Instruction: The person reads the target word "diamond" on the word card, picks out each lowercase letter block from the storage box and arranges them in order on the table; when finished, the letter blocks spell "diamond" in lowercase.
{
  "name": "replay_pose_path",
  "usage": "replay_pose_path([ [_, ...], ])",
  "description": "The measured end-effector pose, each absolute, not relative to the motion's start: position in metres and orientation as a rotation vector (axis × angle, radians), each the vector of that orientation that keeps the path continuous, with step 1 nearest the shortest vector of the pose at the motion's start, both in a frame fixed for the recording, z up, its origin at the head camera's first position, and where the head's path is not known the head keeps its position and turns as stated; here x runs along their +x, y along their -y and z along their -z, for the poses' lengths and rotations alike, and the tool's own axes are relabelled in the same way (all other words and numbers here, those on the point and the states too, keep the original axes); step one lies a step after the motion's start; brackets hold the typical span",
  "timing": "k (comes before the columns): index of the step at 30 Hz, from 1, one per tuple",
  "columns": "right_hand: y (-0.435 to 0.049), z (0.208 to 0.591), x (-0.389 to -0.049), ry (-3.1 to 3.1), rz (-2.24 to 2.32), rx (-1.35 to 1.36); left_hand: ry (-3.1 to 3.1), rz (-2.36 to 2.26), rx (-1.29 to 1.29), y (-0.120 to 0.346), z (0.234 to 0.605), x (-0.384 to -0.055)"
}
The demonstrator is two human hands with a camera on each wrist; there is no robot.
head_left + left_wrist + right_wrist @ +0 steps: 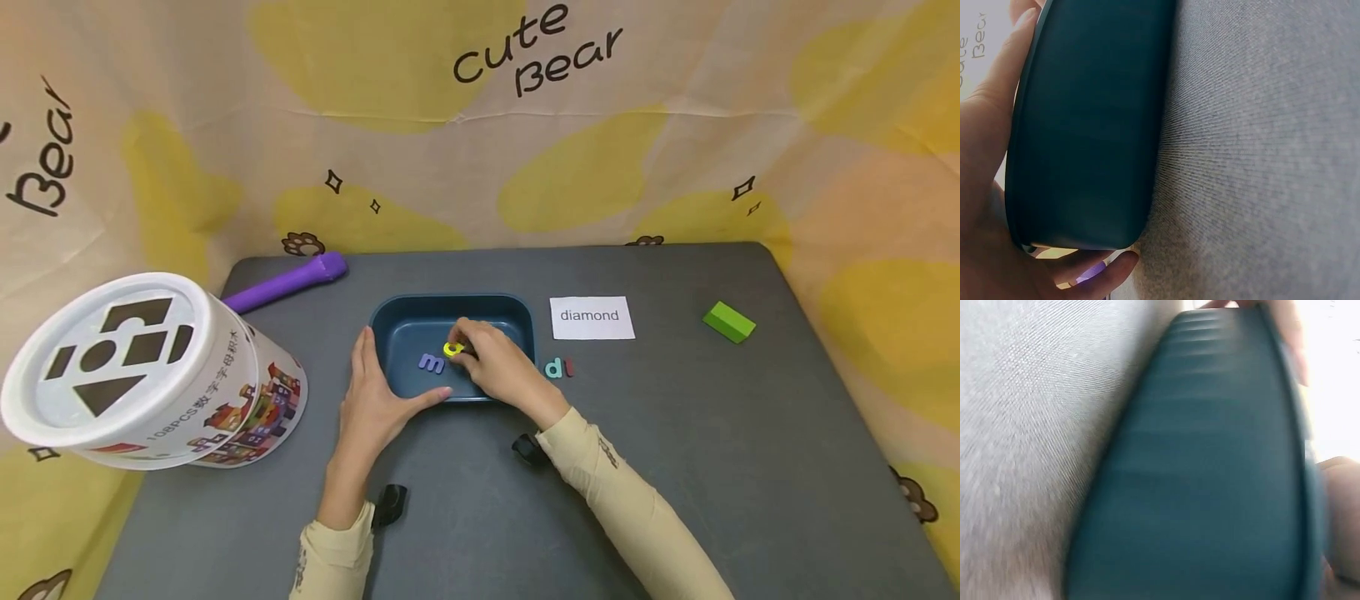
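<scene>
A dark teal tray (401, 310) lies on the table in the head view. My left hand (372, 408) rests against its left end, fingers straight along the wall and the thumb stretched along the near rim. In the left wrist view, those fingers (1107, 275) lie against the tray's end wall (1085, 156). Over the tray, my right hand (495, 360) pinches a small yellow ring-shaped letter (452, 349) between thumb and fingers. A purple letter m (431, 363) lies on the tray floor just left of it. The right wrist view mostly shows the tray's outer wall (1197, 469), blurred.
A teal letter d (553, 368) and a narrow red letter (569, 367) lie right of the tray. Behind them is a card (592, 318) reading "diamond". A green block (729, 322) sits far right. A large lidded tub (225, 392) and a purple stick (288, 282) stand left.
</scene>
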State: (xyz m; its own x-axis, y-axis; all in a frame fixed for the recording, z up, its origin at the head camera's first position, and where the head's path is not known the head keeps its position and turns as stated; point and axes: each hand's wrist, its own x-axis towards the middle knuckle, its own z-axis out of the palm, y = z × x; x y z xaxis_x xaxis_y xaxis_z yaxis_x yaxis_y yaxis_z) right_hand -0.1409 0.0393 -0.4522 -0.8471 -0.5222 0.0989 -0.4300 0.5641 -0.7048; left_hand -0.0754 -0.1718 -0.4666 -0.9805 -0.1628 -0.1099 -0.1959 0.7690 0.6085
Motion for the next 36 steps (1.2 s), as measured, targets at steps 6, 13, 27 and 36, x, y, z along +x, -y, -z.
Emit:
replay_pose_path([
  [6,-0.073,0.441,-0.134,-2.691,1.336,-0.902,-2.901,-1.011,-0.289,0.172,0.467,-0.075],
  [13,-0.130,0.432,-0.136,-2.846,1.483,-0.849,-2.896,-1.021,-0.283,0.173,0.467,-0.075],
  [27,-0.208,0.460,-0.137,-2.873,1.195,-0.611,-2.900,-1.024,-0.283,0.173,0.467,-0.075],
  [36,-0.214,0.480,-0.138,-2.781,1.107,-0.563,-2.894,-1.008,-0.289,0.173,0.465,-0.075],
])
